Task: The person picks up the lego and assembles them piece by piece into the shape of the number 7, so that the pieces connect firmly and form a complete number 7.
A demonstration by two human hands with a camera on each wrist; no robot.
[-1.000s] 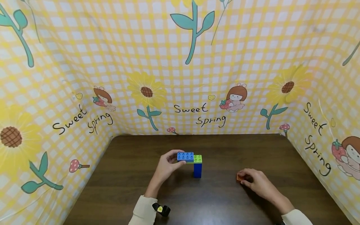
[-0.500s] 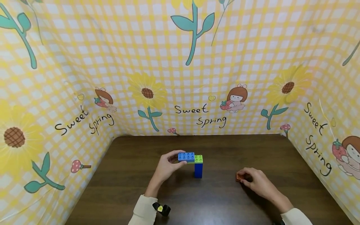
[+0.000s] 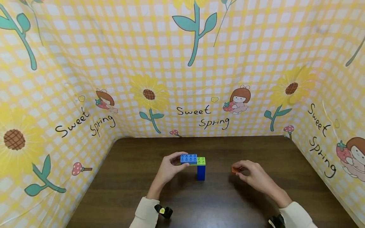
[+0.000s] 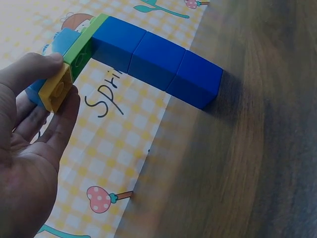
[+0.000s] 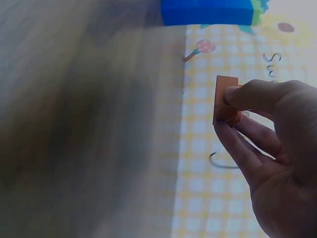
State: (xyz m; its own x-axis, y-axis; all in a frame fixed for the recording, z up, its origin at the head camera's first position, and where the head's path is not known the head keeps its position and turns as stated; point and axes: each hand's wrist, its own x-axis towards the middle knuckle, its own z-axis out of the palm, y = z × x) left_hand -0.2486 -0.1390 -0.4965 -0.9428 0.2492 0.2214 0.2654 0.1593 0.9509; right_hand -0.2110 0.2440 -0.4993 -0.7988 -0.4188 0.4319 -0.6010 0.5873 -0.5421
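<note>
A standing column of dark blue building bricks carries a lime-green brick across its top, with a lighter blue studded brick on that. Under the green brick's overhang, a yellow brick shows in the left wrist view. My left hand grips this overhanging end, thumb on the near side and fingers behind. To the right of the column, my right hand pinches a small orange brick between thumb and fingers, above the table. Part of the orange brick is hidden by the thumb.
The dark wooden table meets a yellow checked cloth printed with flowers at the back and both sides. A black wrist strap sits on the left sleeve, another by the right sleeve.
My right hand has lifted the orange brick off the table and moved it left and away from me, nearer the column. The left hand keeps its grip in place.
</note>
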